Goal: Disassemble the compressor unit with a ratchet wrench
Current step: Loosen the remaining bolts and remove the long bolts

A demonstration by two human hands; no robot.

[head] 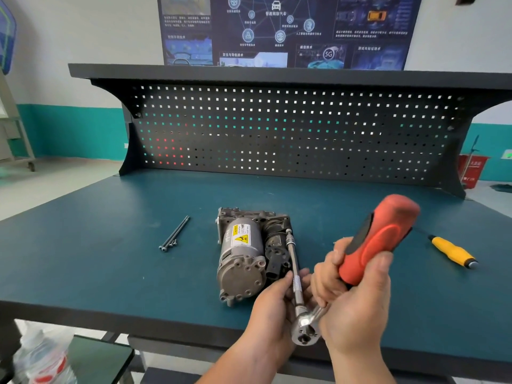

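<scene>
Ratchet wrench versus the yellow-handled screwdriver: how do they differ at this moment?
Colour: the ratchet wrench has a red-and-black handle; the screwdriver has a yellow one. State: the ratchet wrench is held, right hand gripping its handle and left hand holding its extension bar; the screwdriver lies untouched on the bench. Contact: the extension bar reaches the compressor unit; the screwdriver lies apart from it. Both are hand tools.

Compressor unit (243, 259) dull cast metal; ratchet wrench (304, 325) polished steel, red grip

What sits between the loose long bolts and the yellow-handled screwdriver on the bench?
Head view: the grey metal compressor unit, then the red-handled ratchet wrench with its chrome extension bar set against the unit.
</scene>
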